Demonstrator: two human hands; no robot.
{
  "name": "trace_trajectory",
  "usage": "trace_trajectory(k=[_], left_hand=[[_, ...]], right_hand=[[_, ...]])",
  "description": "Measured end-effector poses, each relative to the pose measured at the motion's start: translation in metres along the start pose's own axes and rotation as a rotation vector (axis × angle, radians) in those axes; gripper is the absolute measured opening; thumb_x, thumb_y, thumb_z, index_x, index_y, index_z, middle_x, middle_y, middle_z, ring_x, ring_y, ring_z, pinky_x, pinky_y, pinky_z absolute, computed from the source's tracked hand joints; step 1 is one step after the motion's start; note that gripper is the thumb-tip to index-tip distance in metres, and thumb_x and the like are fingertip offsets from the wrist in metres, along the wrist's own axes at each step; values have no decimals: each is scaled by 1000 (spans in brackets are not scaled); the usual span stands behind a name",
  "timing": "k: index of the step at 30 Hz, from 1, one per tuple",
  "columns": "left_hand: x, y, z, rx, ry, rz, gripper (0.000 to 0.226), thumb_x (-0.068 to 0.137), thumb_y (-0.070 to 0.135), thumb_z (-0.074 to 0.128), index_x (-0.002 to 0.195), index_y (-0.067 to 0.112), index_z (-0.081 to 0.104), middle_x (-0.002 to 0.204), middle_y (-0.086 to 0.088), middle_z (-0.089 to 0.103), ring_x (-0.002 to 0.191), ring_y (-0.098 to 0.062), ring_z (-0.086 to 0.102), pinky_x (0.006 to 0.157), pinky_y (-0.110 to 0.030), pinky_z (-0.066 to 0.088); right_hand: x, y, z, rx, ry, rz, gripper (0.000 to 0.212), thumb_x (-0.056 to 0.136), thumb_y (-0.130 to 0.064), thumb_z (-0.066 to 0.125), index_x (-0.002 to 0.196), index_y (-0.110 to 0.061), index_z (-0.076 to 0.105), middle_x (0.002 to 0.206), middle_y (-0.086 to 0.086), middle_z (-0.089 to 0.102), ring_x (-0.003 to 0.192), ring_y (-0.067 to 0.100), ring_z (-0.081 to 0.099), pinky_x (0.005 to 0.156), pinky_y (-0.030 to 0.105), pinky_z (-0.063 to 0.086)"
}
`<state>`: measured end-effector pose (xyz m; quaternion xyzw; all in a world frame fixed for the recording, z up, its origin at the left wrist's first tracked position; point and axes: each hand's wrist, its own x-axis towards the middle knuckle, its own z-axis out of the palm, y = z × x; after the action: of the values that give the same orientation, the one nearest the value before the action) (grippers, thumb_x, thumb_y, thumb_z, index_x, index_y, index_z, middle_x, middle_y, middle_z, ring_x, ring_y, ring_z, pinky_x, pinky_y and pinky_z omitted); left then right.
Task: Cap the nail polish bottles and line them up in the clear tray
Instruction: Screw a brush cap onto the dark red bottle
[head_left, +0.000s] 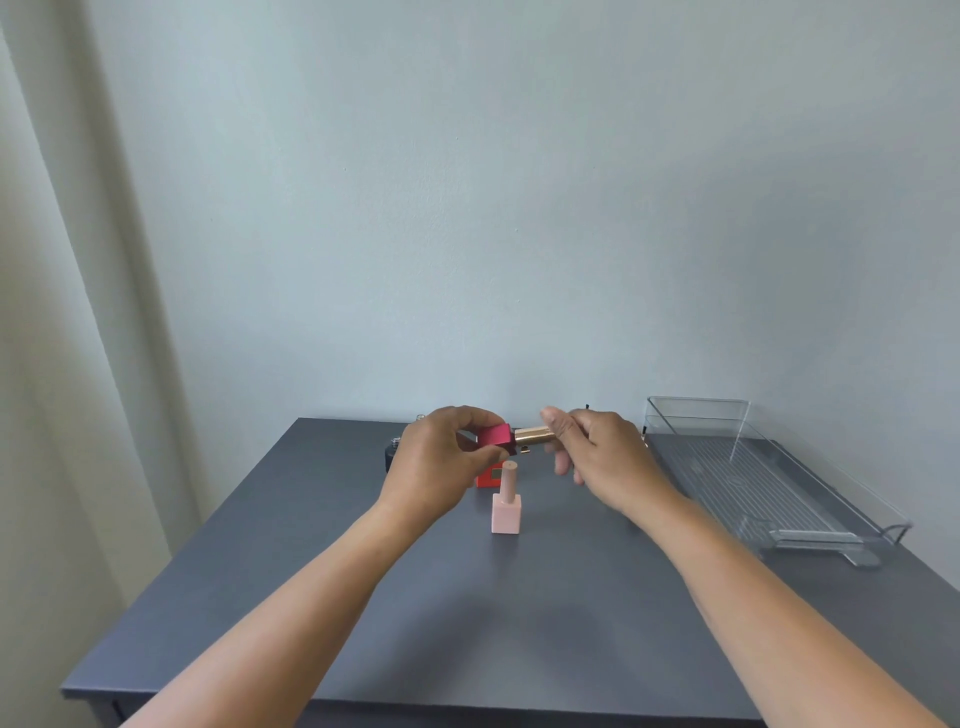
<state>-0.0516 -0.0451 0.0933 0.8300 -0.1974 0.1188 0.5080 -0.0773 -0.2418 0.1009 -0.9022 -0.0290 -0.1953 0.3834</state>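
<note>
Left fingertips (479, 417) and thumb curled round a magenta bottle (493, 435), a small matte square block held on its side at mid-frame, above the table. Opposite, thumb and forefinger of the right hand (597, 457) pinching a gold cap (534, 435), a smooth metallic cylinder lying level, one end meeting the bottle. Remaining right fingers blurred, hanging loosely below the cap; cannot tell more of them. Left hand (436, 460) seen from the back. Bare forearms running down to the lower corners of the frame.

Just below the hands, upright on the table: a pale pink bottle (505, 506), square matte body, tall round cap of the same pink already on. Behind it, partly hidden, a red bottle (487, 477), boxy, with a small pale patch on its face. Left of the left hand, a dark bottle (390, 453) with a bare neck, uncapped.

At the right of the frame, well apart from the bottles, the clear tray (769, 478): long, rectangular, transparent plastic, ribbed floor, rounded corners, a lip at the near end.

Underneath all, a dark grey table (311, 597), flat matte top, straight edges, soft shadows of the arms. Behind, a smooth pale blue-grey wall (467, 182). Along the left edge of the frame, a cream curtain (62, 312) in soft vertical folds.
</note>
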Motion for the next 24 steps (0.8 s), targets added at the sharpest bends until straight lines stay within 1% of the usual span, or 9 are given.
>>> trace_trajectory(k=[3,5,6,9,12,16,18,21,24], left_hand=[[1,-1,-1,-20,-6,-19,29,79,21,79,79,48,67,80,14,71,57,-4,65,63,-24,59],[3,-2,-2,-24,-6,-24,28,79,21,79,80,46,68,79,13,71,56,-4,65,63,-27,60],[3,-2,-3,-21,-6,-23,27,79,21,79,81,46,69,79,13,71,56,-4,65,63,-27,60],[5,-3,-2,-7,-3,-15,29,79,21,79,80,48,68,79,15,71,56,-2,65,64,-27,60],[5,-3,-2,14,4,2,30,78,21,80,81,48,67,83,16,70,62,2,64,70,-32,61],[4,-5,-2,51,6,24,27,78,26,80,84,49,67,89,18,69,69,2,64,75,-36,60],[5,-6,-2,49,-8,10,24,78,27,80,88,46,69,89,18,70,67,2,64,76,-37,60],[7,-7,-3,53,-45,-3,22,80,27,79,97,40,72,90,18,70,73,1,66,77,-38,61],[8,-5,-4,99,-51,33,22,82,26,76,102,35,74,94,16,67,80,-2,64,79,-38,58]], right_hand=[[1,3,-1,6,-55,26,56,85,-74,39,87,-27,68,68,-14,71,52,6,60,59,27,44],[2,7,-1,-10,-70,-13,44,81,-69,56,112,-38,62,87,-15,71,66,5,60,68,27,46],[3,8,-1,-19,-61,-37,41,79,-59,67,116,-43,59,94,-16,69,71,3,57,73,27,46],[5,7,3,-6,-37,-70,19,81,-33,75,96,-39,66,79,-22,68,65,-2,54,71,27,46],[5,3,5,-37,-50,-70,1,88,-33,66,88,-33,67,65,-18,67,61,1,56,62,27,44],[5,2,3,-112,-103,-64,13,95,-38,55,83,-35,61,64,-13,65,55,-1,51,55,23,40],[5,3,3,-96,-121,-88,7,95,-35,57,93,-37,64,77,-13,68,66,1,54,64,25,42],[4,1,3,-145,-127,-175,33,92,-30,63,125,-30,61,101,-15,60,93,6,55,82,22,38],[4,-2,3,-259,-113,-245,22,94,-27,61,114,-25,67,93,-12,58,88,12,55,74,26,39]])
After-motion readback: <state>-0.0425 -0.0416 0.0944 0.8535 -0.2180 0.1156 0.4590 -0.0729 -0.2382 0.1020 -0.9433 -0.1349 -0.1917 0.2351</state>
